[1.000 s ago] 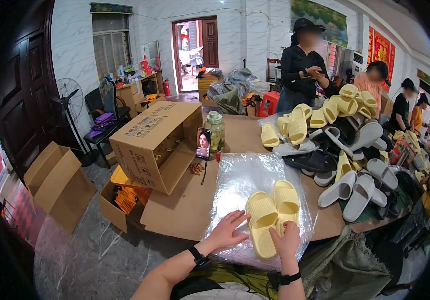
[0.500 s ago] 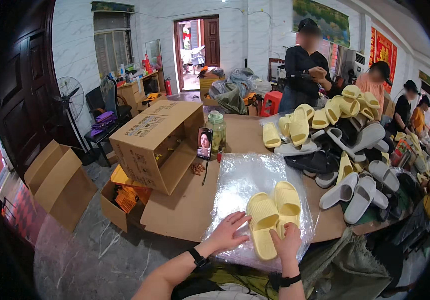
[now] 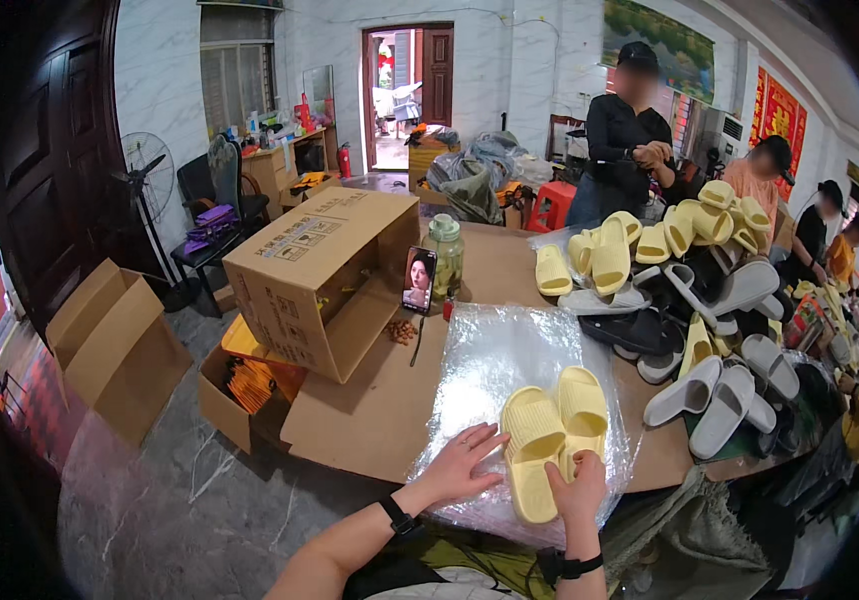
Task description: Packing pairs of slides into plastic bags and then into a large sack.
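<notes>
A pair of pale yellow slide sandals (image 3: 538, 458) lies side by side, toes away from me, on a stack of clear plastic bags (image 3: 480, 350) at the table's near edge. My left hand (image 3: 460, 465) rests palm down on the plastic with its fingers stretched, fingertips close by the left slide's outer edge. Curled at the heel of the right slide is my right hand (image 3: 578, 488); its thumb reaches across against the left slide. Its finger undersides are hidden.
A heap of yellow, grey and black slides (image 3: 695, 290) covers the table's right side. On the left stand an open cardboard box (image 3: 320, 270), a phone (image 3: 419, 278) and a glass jar (image 3: 444, 250). Several people work beyond; one in black (image 3: 625, 150) stands across the table.
The view has tilted slightly, so the room appears shifted a little to the right. My hands and the pair of slides keep nearly the same places on the plastic.
</notes>
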Demonstrator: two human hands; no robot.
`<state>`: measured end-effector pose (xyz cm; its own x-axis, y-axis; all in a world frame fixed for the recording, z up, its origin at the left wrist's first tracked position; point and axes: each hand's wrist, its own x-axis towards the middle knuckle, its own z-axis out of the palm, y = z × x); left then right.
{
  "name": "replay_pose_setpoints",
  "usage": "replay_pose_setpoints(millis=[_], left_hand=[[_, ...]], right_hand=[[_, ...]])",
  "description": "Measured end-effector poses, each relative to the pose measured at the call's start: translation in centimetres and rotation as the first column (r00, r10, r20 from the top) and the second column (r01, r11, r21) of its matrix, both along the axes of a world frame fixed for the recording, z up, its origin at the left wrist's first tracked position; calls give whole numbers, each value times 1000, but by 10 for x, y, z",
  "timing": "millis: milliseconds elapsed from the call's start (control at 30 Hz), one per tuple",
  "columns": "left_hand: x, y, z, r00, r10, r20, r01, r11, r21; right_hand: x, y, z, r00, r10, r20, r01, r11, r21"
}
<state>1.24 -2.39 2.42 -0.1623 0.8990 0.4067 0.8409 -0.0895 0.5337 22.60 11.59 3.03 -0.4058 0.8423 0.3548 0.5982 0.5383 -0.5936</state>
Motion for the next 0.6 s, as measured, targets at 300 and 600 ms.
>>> replay_pose_setpoints(millis=[300, 600], left_hand=[[0, 0, 5, 1000, 0, 8, 0, 1000, 16], [0, 0, 1, 1000, 1, -15, 0, 1000, 30]], right_hand=[[-1, -1, 3, 1000, -10, 0, 10, 1000, 4], [-1, -1, 1, 999, 7, -35, -7, 1000, 24]])
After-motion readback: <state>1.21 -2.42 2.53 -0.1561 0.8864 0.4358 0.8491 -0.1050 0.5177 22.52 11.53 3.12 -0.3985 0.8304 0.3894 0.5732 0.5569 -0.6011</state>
